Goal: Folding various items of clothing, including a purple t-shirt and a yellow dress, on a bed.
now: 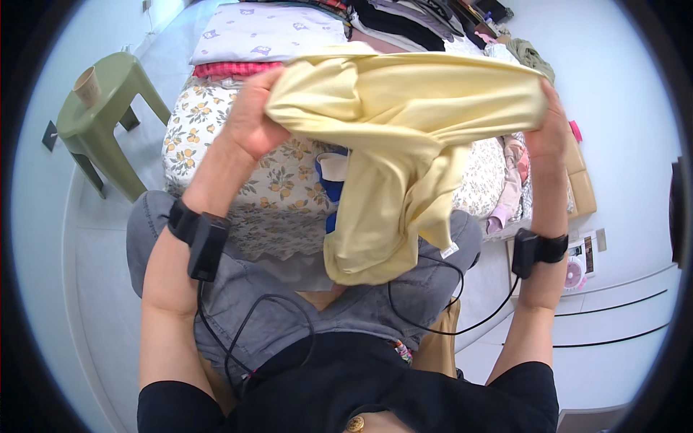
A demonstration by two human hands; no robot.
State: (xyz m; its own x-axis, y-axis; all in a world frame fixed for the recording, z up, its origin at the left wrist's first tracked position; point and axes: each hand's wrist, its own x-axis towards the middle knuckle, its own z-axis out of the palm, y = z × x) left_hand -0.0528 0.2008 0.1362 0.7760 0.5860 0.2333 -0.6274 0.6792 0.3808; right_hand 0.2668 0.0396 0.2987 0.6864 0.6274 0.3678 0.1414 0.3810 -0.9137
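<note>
A pale yellow garment is stretched between my two hands in front of me, over the near edge of the bed. My left hand grips its upper left end, the fingers partly hidden by the cloth. At the upper right end my right hand is closed on the fabric, a little blurred. The middle of the garment hangs in loose folds toward my knees, and a small white label shows at its lower edge. Behind it a blue and white cloth peeks out on the bed.
The bed has a floral cover. On it lie a folded white and purple quilt, a red checked cloth and dark clothes. A green stool with a paper cup stands at left. Black cables trail from my wrist straps.
</note>
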